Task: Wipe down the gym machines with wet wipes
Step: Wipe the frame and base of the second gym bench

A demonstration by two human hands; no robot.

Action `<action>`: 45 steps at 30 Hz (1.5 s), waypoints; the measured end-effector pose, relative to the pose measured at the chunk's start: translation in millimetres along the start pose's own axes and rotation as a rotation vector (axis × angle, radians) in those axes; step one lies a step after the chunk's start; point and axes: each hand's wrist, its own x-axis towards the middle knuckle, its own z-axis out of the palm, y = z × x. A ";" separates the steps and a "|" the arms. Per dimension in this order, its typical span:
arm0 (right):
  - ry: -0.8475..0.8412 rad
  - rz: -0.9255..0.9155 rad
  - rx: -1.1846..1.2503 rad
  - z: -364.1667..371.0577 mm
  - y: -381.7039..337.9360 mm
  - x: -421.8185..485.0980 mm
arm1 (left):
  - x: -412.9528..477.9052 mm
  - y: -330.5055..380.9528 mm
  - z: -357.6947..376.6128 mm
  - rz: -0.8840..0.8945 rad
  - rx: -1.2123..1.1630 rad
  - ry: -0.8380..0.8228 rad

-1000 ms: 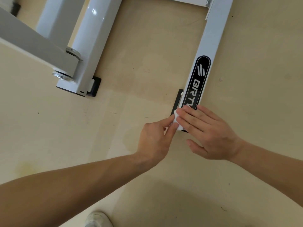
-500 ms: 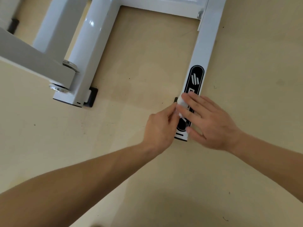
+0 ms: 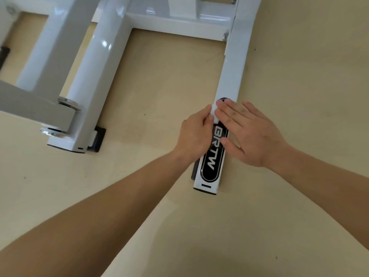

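A white gym machine frame lies low on the floor; its right base rail point(image 3: 236, 62) carries a black oval logo badge point(image 3: 212, 158). A small white wet wipe point(image 3: 214, 111) sits on the rail at the badge's upper end. My left hand point(image 3: 194, 134) pinches the wipe's left side with curled fingers. My right hand point(image 3: 249, 132) lies flat over the rail with straight fingers pressing on the wipe. Most of the wipe is hidden under the fingers.
The left base rail point(image 3: 93, 80) ends in a black rubber foot point(image 3: 98, 139). A grey arm with a chrome pivot bolt point(image 3: 67, 101) crosses it at the left. A white crossbar point(image 3: 175, 27) joins the rails at the top. Beige floor point(image 3: 163, 80) lies between them.
Both hands have slid the wipe up the right rail, from the near end of the badge to its far end. More of the badge's lettering now shows below the hands.
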 end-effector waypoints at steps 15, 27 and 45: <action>-0.067 0.064 0.076 1.3 20.6 5.2 | 24.9 9.0 7.0 0.022 0.025 0.070; -0.087 0.181 0.171 -2.2 24.7 9.0 | 39.5 25.4 3.7 -0.011 -0.024 0.068; -0.180 0.342 0.106 -19.2 119.9 125.2 | 196.8 77.8 16.6 -0.063 0.162 0.181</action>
